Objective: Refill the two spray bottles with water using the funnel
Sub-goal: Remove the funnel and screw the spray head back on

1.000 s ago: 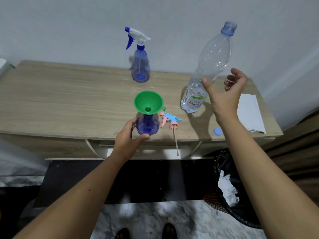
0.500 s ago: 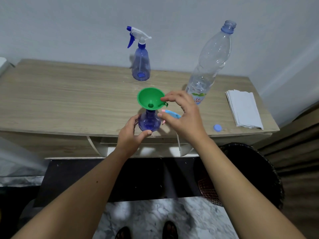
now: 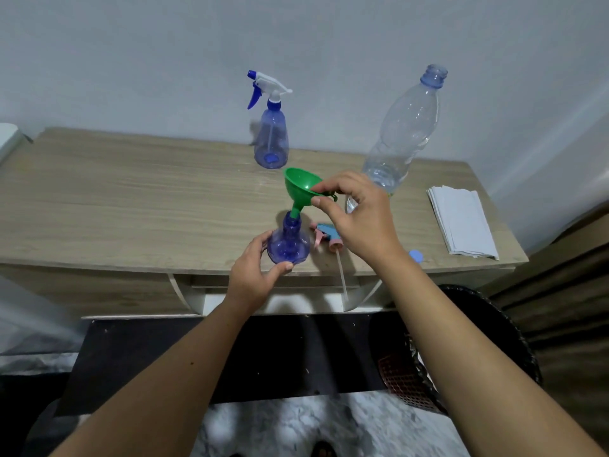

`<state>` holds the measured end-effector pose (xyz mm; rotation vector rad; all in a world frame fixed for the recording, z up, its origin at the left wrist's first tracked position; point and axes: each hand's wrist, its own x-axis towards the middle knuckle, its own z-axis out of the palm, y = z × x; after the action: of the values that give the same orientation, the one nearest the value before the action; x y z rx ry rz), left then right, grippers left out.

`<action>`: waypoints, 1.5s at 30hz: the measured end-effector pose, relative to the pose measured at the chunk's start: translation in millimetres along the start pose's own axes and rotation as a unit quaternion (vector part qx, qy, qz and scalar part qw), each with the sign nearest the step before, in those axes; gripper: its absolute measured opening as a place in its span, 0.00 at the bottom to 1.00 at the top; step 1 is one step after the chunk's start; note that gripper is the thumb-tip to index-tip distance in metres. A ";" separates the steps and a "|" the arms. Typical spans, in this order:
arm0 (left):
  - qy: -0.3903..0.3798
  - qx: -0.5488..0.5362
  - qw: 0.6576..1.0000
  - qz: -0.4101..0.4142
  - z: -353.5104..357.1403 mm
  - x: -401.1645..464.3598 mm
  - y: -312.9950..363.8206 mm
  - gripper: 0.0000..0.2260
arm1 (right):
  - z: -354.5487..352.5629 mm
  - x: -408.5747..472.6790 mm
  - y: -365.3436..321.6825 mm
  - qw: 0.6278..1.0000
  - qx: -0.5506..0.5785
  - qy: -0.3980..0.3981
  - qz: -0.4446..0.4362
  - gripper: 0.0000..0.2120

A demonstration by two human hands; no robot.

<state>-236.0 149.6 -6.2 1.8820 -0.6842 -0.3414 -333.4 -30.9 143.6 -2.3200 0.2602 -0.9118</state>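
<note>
A blue spray bottle without its head stands near the table's front edge, and my left hand grips its round body. My right hand pinches the rim of the green funnel, which is tilted with its spout tip just at the bottle's neck. The pink and blue spray head with its long tube lies right of the bottle. A second blue spray bottle, with white and blue trigger head on, stands at the back. A large clear water bottle stands uncapped behind my right hand.
The wooden table stands against a white wall. A stack of white napkins lies at the right end. A blue cap sits near the front edge. A black-lined bin stands on the floor at the right.
My right hand let go of the water bottle, moved left to the funnel, pinched its rim, then lifted and tilted it out of the bottle's neck. The left hand kept holding the bottle.
</note>
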 end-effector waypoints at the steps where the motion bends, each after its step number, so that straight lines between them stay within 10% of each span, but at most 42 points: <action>1: -0.001 0.000 1.000 -0.001 -0.3 0.0 0.5 0.34 | -3.2 4.1 -0.4 1.000 0.015 0.003 0.013 0.05; 24: 0.011 0.044 0.999 -0.012 3.8 5.7 0.4 0.37 | 62.0 28.4 113.9 0.946 0.102 0.037 0.304 0.08; 45: 0.004 0.041 0.999 -0.011 4.0 6.4 -4.1 0.36 | 64.2 -4.1 116.6 0.940 0.115 0.041 0.318 0.10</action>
<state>-231.8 144.0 -11.1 1.9693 -0.6817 -0.3227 -288.5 -90.0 33.0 -1.8018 0.8360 -0.6589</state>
